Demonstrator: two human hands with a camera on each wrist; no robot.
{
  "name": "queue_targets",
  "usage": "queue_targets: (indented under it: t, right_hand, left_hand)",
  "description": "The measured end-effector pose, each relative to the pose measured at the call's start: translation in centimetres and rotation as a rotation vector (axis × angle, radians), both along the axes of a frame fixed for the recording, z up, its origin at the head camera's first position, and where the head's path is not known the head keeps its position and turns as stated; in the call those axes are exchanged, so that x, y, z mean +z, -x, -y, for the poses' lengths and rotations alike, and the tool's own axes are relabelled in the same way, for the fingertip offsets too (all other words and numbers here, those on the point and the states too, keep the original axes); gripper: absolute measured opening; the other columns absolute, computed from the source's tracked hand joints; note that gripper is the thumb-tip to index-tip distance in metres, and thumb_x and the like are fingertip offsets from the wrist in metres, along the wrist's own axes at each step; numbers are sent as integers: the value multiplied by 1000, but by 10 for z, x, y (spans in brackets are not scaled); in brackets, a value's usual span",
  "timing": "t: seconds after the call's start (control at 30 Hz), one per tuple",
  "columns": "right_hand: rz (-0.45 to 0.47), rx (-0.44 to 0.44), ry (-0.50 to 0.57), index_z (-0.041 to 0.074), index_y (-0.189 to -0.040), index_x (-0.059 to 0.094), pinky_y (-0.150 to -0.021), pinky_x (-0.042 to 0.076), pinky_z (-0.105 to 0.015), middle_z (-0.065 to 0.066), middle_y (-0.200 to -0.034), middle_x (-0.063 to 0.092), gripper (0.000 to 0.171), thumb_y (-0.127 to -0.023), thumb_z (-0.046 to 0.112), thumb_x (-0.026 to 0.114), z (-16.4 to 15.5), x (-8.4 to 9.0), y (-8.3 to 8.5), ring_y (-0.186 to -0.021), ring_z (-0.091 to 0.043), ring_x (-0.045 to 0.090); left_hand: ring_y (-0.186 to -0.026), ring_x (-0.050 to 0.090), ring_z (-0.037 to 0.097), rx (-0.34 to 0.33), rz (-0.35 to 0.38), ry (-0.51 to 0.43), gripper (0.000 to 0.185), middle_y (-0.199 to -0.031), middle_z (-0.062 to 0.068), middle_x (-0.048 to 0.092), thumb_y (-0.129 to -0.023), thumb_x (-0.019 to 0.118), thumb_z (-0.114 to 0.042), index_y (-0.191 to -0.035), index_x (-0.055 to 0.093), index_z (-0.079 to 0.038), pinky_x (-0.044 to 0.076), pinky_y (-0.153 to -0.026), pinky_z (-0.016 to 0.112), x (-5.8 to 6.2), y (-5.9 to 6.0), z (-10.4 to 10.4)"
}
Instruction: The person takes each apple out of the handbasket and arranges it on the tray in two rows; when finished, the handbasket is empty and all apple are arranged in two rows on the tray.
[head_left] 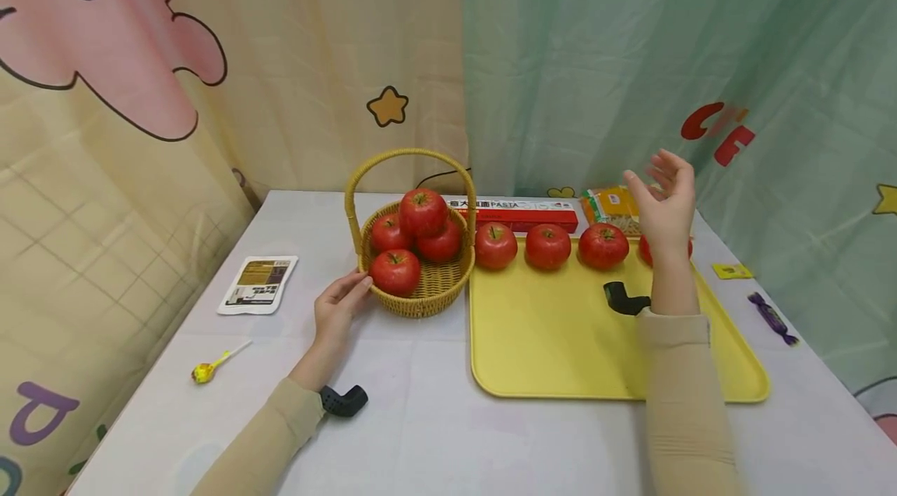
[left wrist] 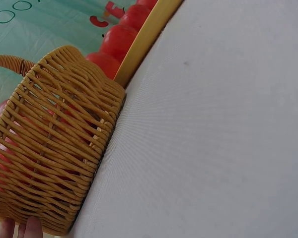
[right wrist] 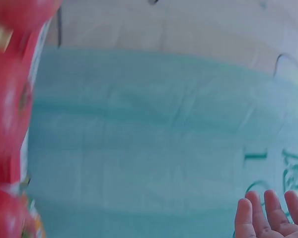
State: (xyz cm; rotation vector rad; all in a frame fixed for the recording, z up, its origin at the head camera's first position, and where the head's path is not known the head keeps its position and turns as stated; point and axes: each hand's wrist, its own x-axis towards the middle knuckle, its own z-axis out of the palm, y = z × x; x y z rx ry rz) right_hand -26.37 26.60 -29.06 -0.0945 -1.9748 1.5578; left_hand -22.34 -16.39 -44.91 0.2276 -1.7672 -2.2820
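A wicker basket point(head_left: 420, 303) with an arched handle holds several red apples point(head_left: 423, 212). My left hand point(head_left: 338, 311) grips its left side at the rim; two fingertips point(left wrist: 33, 229) rest against the woven wall in the left wrist view. My right hand point(head_left: 669, 204) is raised, fingers spread and holding nothing, above the right end of a row of apples point(head_left: 549, 246) along the far edge of the yellow tray point(head_left: 554, 340). The rightmost apple point(head_left: 645, 250) is partly hidden behind the right forearm.
Behind the row lie a red pasta box point(head_left: 522, 216) and a yellow packet point(head_left: 613, 206). Left on the white table are a flat white pouch point(head_left: 258, 285) and a lollipop point(head_left: 205, 372). At the right are a small yellow packet point(head_left: 732, 271) and a purple-wrapped candy point(head_left: 772, 318).
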Motion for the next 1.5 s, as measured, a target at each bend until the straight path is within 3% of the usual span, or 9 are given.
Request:
queue_targets:
  t: [0.13, 0.27, 0.4, 0.53, 0.77, 0.93, 1.0, 1.23, 1.5]
  right_hand:
    - [-151, 97, 75, 15, -131, 45, -103, 39, -31, -6, -130, 49, 50, -87, 18, 68, 38, 9, -9, -119, -19, 47]
    - [-253, 230, 110, 11, -128, 48, -100, 42, -33, -8, -126, 52, 45, -87, 12, 67, 75, 9, -12, -116, -21, 50]
    - [-323, 327, 122, 6, -126, 49, -97, 45, -33, -6, -121, 55, 41, -88, 8, 65, 106, 3, -11, -112, -23, 53]
    - [-358, 390, 94, -1, -124, 49, -95, 47, -34, -7, -118, 56, 40, -88, 5, 64, 130, -6, -9, -109, -24, 55]
    - [-275, 540, 23, -10, -122, 47, -96, 44, -52, -25, -120, 52, 38, -88, -4, 61, 172, -8, -16, -111, -40, 51]
    - [-192, 587, -55, -11, -121, 47, -95, 44, -54, -26, -117, 53, 38, -87, -3, 61, 194, -7, -21, -111, -38, 51]
    - [-163, 596, -79, -10, -121, 48, -96, 44, -52, -24, -118, 54, 38, -87, -2, 62, 199, -11, -17, -112, -36, 51]
    - [-88, 638, -158, 2, -126, 50, -101, 41, -51, -19, -128, 50, 44, -87, 13, 68, 209, -46, 20, -117, -36, 48]
    - [7, 582, -297, 9, -129, 48, -98, 46, -44, -9, -130, 48, 52, -85, 25, 71, 219, -57, 34, -117, -25, 47]
  left_hand:
    - [-95, 63, 9, -2, -14, -4, 31, -120, 10, 59, -83, 72, -11, -109, 64, 4, 52, -88, 31, 0, 0, -1]
    - [-95, 63, 9, 8, -30, -48, 17, -115, 7, 62, -82, 73, -8, -99, 70, -5, 53, -86, 30, 0, 0, -3]
    - [-96, 63, 9, 11, -39, -74, 12, -111, 3, 64, -81, 74, -7, -89, 72, -15, 54, -83, 28, -1, 1, -4]
    - [-98, 62, 9, 11, -42, -69, 12, -113, 5, 63, -81, 74, -8, -91, 72, -13, 54, -83, 27, 0, 0, -5]
    - [-98, 62, 10, 14, -39, -59, 14, -111, 3, 64, -81, 74, -8, -95, 71, -9, 54, -85, 29, 1, 0, -5]
    - [-96, 63, 9, 10, -38, -58, 11, -108, -1, 65, -82, 72, -7, -90, 72, -15, 54, -83, 28, 1, 0, -6]
    - [-96, 63, 9, 9, -42, -64, 12, -108, -1, 65, -82, 72, -6, -90, 73, -15, 55, -82, 27, 1, 1, -6]
    - [-97, 63, 9, 8, -36, -46, 13, -112, 1, 64, -83, 71, -7, -95, 72, -10, 54, -83, 27, 1, 0, -5]
    - [-96, 63, 9, 10, -42, -40, 12, -112, 1, 64, -83, 71, -7, -91, 72, -15, 54, -84, 28, 1, -1, -3]
